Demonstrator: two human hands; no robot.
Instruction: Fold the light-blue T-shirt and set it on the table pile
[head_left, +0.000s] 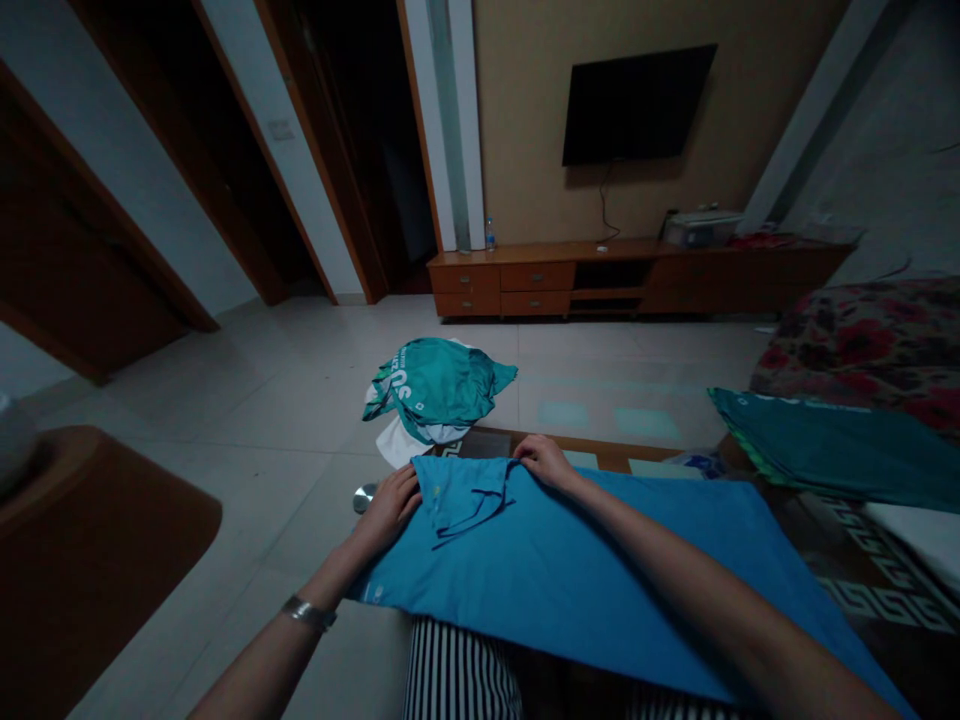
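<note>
Tiled floor (pixel 262 470), flat-spread blue cloth (pixel 570 560)

White lettering on the teal garment (pixel 457 385) on the floor: I make out a large S-like and a U-like character, turned sideways; smaller line alongside illegible. Small white mark near a corner of my blue cloth (pixel 570 570): too small to read. Teal stack (pixel 847 450), right: faint white print, unreadable.

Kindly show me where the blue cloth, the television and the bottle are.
Blue cloth (pixel 577 590): head view, on its spread middle.
Television (pixel 637 106): head view, on its dark screen.
Bottle (pixel 490 236): head view, on its body.
</note>
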